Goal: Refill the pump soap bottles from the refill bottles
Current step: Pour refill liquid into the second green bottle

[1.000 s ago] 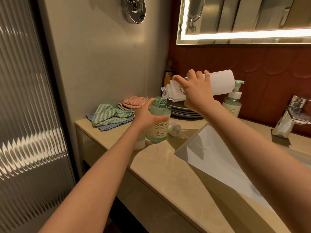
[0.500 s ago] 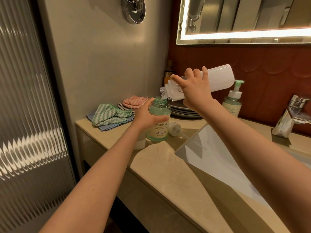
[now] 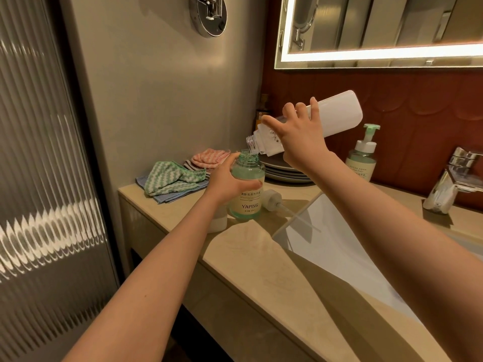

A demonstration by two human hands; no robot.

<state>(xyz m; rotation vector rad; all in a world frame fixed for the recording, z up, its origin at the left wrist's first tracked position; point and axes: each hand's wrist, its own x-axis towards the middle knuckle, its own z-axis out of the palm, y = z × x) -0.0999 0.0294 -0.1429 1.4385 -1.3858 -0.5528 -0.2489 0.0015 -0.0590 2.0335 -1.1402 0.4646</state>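
Observation:
A green see-through soap bottle (image 3: 247, 189) labelled YAPING stands uncapped on the beige counter (image 3: 261, 257). My left hand (image 3: 224, 182) grips its side. My right hand (image 3: 300, 139) holds a white refill bottle (image 3: 337, 116), tilted with its base up and its open neck just above the green bottle's mouth. The pump head (image 3: 273, 199) lies on the counter right of the green bottle, its tube reaching over the sink. A second green bottle (image 3: 362, 158) with its pump on stands at the back.
The white sink (image 3: 339, 246) is sunk in the counter on the right, with a chrome tap (image 3: 452, 184) behind it. Folded cloths (image 3: 172, 178) and stacked plates (image 3: 285, 171) sit at the back left. A small white container (image 3: 217, 222) stands below my left wrist.
My right hand has raised the refill bottle's base, tilting it more steeply toward the green bottle's mouth. My left hand and the green bottle stayed in place.

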